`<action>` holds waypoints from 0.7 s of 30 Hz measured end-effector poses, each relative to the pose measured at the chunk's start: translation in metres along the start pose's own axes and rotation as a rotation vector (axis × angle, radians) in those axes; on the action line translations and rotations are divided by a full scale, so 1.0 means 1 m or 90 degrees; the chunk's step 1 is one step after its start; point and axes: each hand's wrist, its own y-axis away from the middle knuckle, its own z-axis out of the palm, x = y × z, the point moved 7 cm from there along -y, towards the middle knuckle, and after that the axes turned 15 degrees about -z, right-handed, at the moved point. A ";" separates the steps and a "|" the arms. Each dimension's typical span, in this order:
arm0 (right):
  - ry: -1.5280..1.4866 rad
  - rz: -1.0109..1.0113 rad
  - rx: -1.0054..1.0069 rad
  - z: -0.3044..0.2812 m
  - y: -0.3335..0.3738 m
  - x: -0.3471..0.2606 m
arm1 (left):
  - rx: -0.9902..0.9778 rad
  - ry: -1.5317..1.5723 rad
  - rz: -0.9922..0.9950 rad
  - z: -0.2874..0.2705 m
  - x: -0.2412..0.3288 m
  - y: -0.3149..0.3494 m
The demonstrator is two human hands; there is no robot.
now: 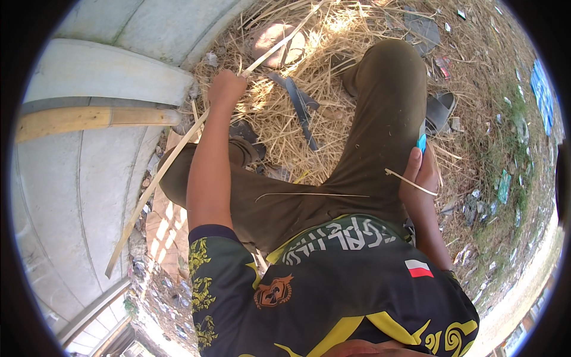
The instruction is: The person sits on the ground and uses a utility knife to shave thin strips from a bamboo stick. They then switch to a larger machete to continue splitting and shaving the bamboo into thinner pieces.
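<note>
A grey panelled wall [53, 178] rises to the left of a seated person's left grip [228, 89], while straw [276, 131] covers the ground to its right. The right leg [386, 101], in brown trousers, stands between that grip and the right grip [421, 172]. A bamboo pole [98, 122] extends leftward from near the left grip. A long pale strip [159, 172] passes through the left grip, which is curled around it, its ends jutting out either side. A round stone [278, 44] sits just beyond; dark flat scraps [297, 107] lie to the right. A dark sandal [439, 113] lies beyond the right grip, itself pinching a small turquoise-handled object [422, 143], mostly hidden, beside a thin sliver [410, 182].
</note>
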 end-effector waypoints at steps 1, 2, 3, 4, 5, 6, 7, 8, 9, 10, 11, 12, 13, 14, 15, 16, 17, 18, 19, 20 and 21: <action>0.007 -0.013 0.009 0.000 0.000 0.001 | -0.007 0.008 0.000 -0.001 0.002 0.003; 0.014 -0.025 0.019 0.000 -0.001 0.000 | -0.013 0.016 0.000 -0.002 0.004 0.007; 0.008 -0.010 0.004 0.000 -0.001 0.000 | -0.020 0.023 -0.002 -0.003 0.005 0.009; 0.003 0.005 -0.011 0.000 -0.001 0.000 | -0.014 0.029 -0.005 -0.002 0.004 0.007; -0.003 0.021 -0.027 0.000 -0.001 0.000 | -0.007 0.034 -0.009 0.003 0.003 0.004; -0.002 0.000 -0.006 -0.001 -0.002 -0.002 | -0.002 0.038 -0.011 0.006 0.003 0.003; -0.001 -0.021 0.015 -0.001 -0.003 -0.005 | -0.003 0.038 -0.010 0.008 0.003 0.003; -0.001 -0.042 0.036 -0.003 -0.004 -0.008 | -0.003 0.039 -0.009 0.011 0.002 0.002; -0.001 -0.039 0.035 -0.002 -0.004 -0.007 | -0.003 0.039 -0.006 0.011 0.004 0.004; -0.002 -0.036 0.035 -0.002 -0.003 -0.007 | -0.008 0.041 -0.003 0.010 0.005 0.005; -0.003 -0.033 0.034 -0.002 -0.003 -0.006 | -0.012 0.042 0.000 0.010 0.004 0.006; -0.004 -0.028 0.032 -0.002 -0.002 -0.005 | -0.017 0.044 0.003 0.009 0.005 0.008; -0.006 -0.023 0.031 -0.001 -0.001 -0.005 | -0.013 0.042 0.008 0.007 0.004 0.011; -0.008 -0.018 0.028 -0.001 -0.001 -0.005 | -0.008 0.040 0.013 0.006 0.001 0.014; -0.005 -0.024 0.021 -0.001 -0.002 -0.007 | -0.004 0.040 0.021 0.004 0.001 0.018; 0.001 -0.027 0.017 -0.003 -0.004 -0.008 | 0.029 0.036 0.049 -0.003 0.007 0.027; 0.007 -0.032 0.012 -0.005 -0.005 -0.010 | 0.063 0.033 0.077 -0.010 0.010 0.039; -0.034 -0.024 0.011 -0.008 -0.008 -0.008 | 0.097 0.030 0.106 -0.020 0.014 0.055; -0.070 -0.013 0.011 -0.012 -0.012 -0.006 | 0.119 0.046 0.155 -0.029 0.020 0.075; -0.108 -0.001 0.011 -0.016 -0.017 -0.004 | 0.139 0.060 0.203 -0.041 0.023 0.101; -0.098 0.004 -0.005 -0.019 -0.021 -0.002 | 0.160 0.085 0.250 -0.054 0.025 0.132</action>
